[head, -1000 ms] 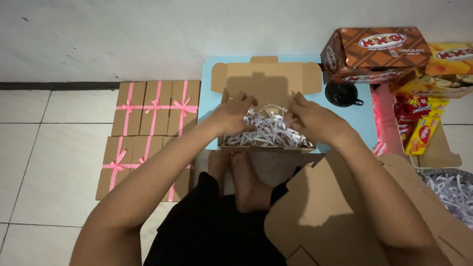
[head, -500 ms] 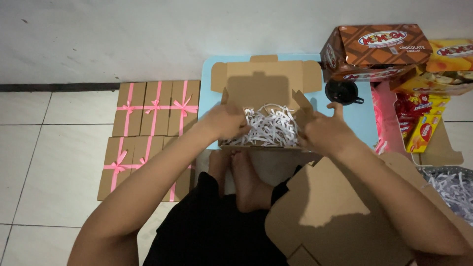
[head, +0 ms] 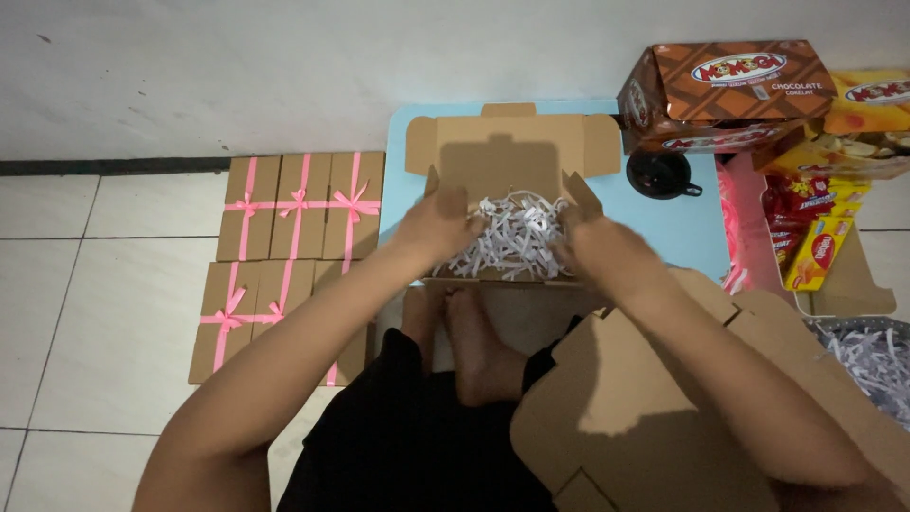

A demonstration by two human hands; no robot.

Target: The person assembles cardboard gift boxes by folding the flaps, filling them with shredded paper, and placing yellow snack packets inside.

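Head view looks down on a seated person working over an open cardboard box (head: 512, 156) that sits on a low light-blue desk (head: 678, 232) at twelve o'clock of the lap. White shredded paper (head: 512, 242) fills the box's tray, and its lid stands raised behind, toward the wall.

At the tray's nine o'clock edge the left hand (head: 438, 223) rests, its fingers curled loosely against the side flap and the paper; whether they pinch any strands cannot be told. At the three o'clock edge the right hand (head: 599, 248) has its fingers bent down into the paper beside the other flap, blurred, so their grip cannot be told either.

A black cup (head: 661, 173) stands on the desk at two o'clock of the box, just below a brown snack carton (head: 730, 90). Red and yellow snack packets (head: 810, 228) lie farther at three o'clock. Closed brown boxes tied with pink ribbon (head: 299, 204) lie in rows on the tiled floor at nine o'clock. Flat cardboard blanks (head: 645, 417) lean over the person's right leg.
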